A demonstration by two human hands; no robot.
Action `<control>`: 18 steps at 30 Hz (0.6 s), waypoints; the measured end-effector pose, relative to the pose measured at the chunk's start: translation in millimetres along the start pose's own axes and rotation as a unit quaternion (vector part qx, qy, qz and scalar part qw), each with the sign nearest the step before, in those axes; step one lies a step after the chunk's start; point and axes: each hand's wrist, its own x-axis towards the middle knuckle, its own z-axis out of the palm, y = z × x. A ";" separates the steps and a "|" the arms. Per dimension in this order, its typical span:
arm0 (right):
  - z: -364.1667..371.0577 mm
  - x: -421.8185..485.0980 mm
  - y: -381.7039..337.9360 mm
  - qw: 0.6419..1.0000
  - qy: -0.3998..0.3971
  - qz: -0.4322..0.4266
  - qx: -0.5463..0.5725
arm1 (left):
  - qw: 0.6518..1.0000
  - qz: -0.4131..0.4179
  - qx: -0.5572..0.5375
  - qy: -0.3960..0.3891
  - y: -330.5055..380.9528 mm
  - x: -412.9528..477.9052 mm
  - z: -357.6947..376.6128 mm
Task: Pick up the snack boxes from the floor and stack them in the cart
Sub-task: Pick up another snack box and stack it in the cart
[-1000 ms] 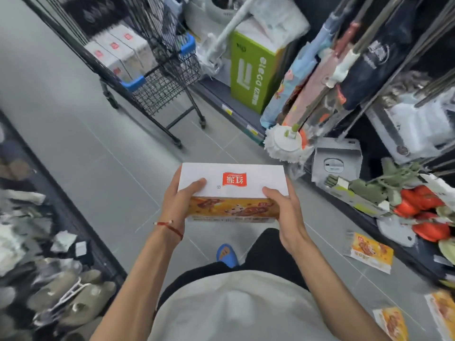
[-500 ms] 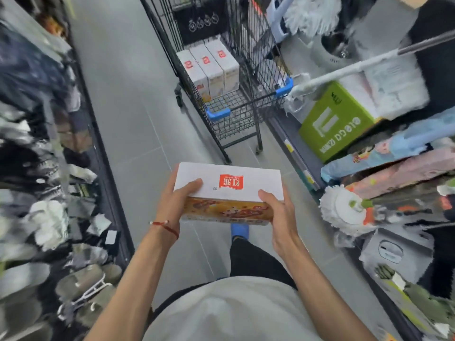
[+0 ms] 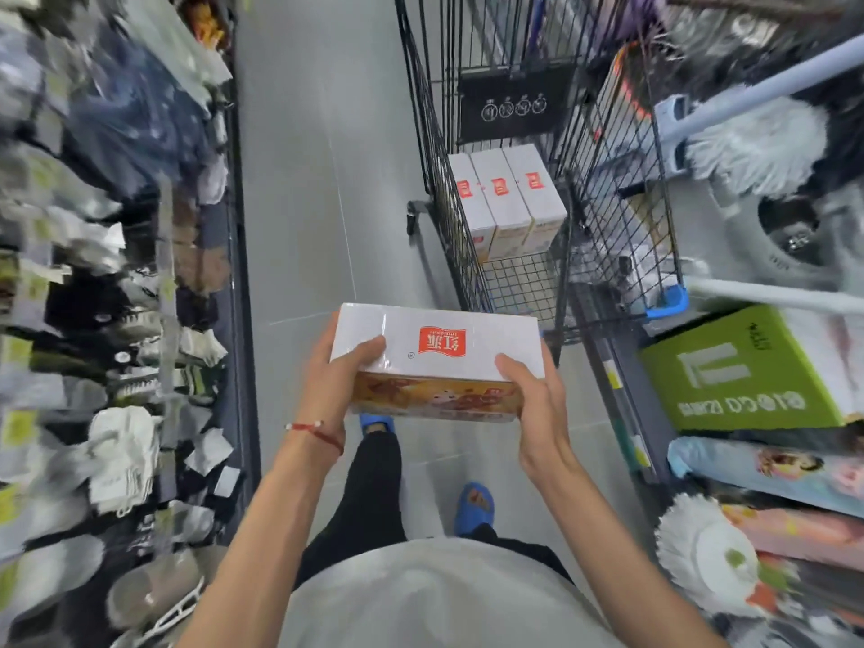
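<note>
The aisle floor (image 3: 304, 180) is pretty narrow here, with shelves tight on both sides. The cart (image 3: 626, 226) sits just ahead of you, close against the right-hand shelving. Three snack boxes (image 3: 505, 198) already lie side by side in the far part of the basket, touching each other. The box (image 3: 439, 353) you're carrying is level in front of you, short of the cart's near end and not over the basket yet. Your left hand (image 3: 336, 381) grips its left end and your right hand (image 3: 537, 404) grips the right end, thumbs on the white top, fingers curled underneath.

What I'd watch:
- The wrap looks glossy, so it could slide if you let go with one hand to reach in.
- The basket walls are tall. Lift too low and the box clips the wire rim, and a bump could roll the cart.
- That mop handle (image 3: 771, 294) pokes out by the cart's near right corner, easy to snag with an elbow.
- Set the box down crooked on the row and the stack will probably lean.
</note>
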 end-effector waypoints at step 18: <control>135.8 153.7 -110.2 0.967 0.201 -0.033 0.155 | 0.976 0.113 0.086 -0.163 209.9 231.2 36.3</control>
